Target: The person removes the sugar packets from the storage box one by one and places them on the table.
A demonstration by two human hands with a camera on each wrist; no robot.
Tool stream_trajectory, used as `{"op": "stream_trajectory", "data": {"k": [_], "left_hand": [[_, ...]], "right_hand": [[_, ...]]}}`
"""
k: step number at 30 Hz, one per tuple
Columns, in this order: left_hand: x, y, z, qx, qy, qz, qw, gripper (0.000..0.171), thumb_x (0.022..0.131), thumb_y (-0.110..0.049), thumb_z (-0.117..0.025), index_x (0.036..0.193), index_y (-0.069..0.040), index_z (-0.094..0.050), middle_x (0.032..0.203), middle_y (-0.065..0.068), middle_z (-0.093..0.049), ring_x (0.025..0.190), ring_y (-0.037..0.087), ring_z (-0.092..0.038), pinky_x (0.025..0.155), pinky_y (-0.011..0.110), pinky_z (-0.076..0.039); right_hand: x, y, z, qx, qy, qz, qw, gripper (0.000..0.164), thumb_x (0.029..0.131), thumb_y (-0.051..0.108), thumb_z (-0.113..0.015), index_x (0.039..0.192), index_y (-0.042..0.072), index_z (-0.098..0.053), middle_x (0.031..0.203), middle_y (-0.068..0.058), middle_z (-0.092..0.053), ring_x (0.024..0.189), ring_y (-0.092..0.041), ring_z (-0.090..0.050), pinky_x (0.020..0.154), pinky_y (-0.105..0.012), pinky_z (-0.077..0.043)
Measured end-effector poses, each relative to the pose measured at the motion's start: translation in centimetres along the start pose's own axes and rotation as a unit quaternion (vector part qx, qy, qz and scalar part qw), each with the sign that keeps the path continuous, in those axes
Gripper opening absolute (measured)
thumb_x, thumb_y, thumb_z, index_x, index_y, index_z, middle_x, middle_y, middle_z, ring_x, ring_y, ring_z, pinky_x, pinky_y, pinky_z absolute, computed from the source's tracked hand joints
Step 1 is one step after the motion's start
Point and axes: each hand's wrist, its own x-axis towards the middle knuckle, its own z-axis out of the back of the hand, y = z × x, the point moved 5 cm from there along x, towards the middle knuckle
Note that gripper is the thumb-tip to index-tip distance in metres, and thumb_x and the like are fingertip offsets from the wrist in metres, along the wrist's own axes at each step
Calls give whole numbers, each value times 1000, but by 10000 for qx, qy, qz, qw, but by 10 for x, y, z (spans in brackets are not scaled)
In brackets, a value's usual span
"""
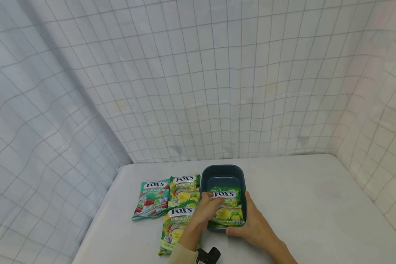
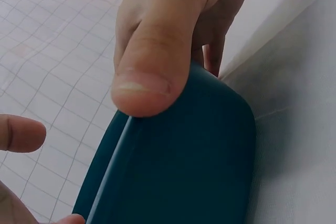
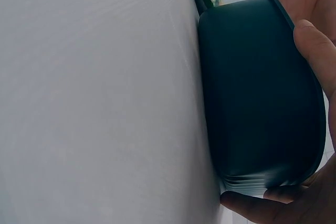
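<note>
A dark teal plastic tub [image 1: 222,171] stands on the table with a green Fox's Spring Tea candy bag [image 1: 229,212] lying label-up inside. My left hand [image 1: 206,211] reaches over the tub's left rim, its fingers lying over the bag's left part. In the left wrist view, its fingertips [image 2: 26,134] show at the left edge, spread apart. My right hand [image 1: 255,224] grips the near right corner of the tub. Its thumb [image 3: 314,45] lies over the near rim, and its fingers [image 3: 257,205] curve along the right wall.
Left of the tub lie a teal Mint Blossom candy bag [image 1: 153,200] and two more Spring Tea bags, a far one [image 1: 184,190] and a near one [image 1: 173,229] partly behind my left forearm. White grid-patterned sheets [image 1: 231,91] enclose the white table [image 1: 303,205] at back and sides.
</note>
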Motion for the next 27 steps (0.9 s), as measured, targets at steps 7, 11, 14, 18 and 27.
{"op": "stream_trajectory", "data": {"k": [7, 11, 14, 18, 27], "left_hand": [[4, -1, 0, 31, 4, -125, 9999, 67, 98, -32, -64, 144, 7, -34, 138, 30, -46, 119, 44, -53, 98, 63, -39], [6, -2, 1, -120, -217, -243, 9994, 65, 98, -30, -65, 141, 9, -36, 133, 28, -48, 110, 40, -56, 93, 58, -42], [6, -2, 1, -264, -359, -296, 9986, 65, 97, -28, -66, 141, 10, -36, 136, 30, -45, 116, 41, -52, 97, 60, -40], [6, 2, 1, -402, -434, -300, 9978, 63, 97, -27, -67, 140, 10, -38, 144, 31, -40, 129, 45, -43, 104, 64, -35], [9, 4, 2, -106, -344, -272, 9990, 61, 94, -23, -71, 141, 5, -44, 145, 28, -44, 127, 44, -48, 102, 62, -39]], "right_hand": [[1, 1, 0, -15, 29, -15, 10000, 145, 64, 62, -91, 163, 1, -4, 165, -21, -21, 144, -39, -36, 110, -60, -36], [2, 0, 1, -18, 4, -55, 10000, 145, 63, 61, -91, 163, 2, -4, 165, -21, -22, 144, -39, -36, 110, -61, -36], [3, -1, 1, 10, -2, -70, 10000, 146, 63, 61, -91, 163, 2, -3, 165, -21, -21, 145, -40, -35, 111, -61, -35], [3, -2, 0, 30, 7, -49, 10000, 146, 63, 61, -91, 163, 3, -3, 165, -21, -21, 145, -40, -35, 111, -61, -35], [2, -2, -2, 133, 60, 31, 9999, 144, 64, 59, -91, 163, 2, -3, 165, -22, -23, 144, -39, -36, 110, -62, -35]]}}
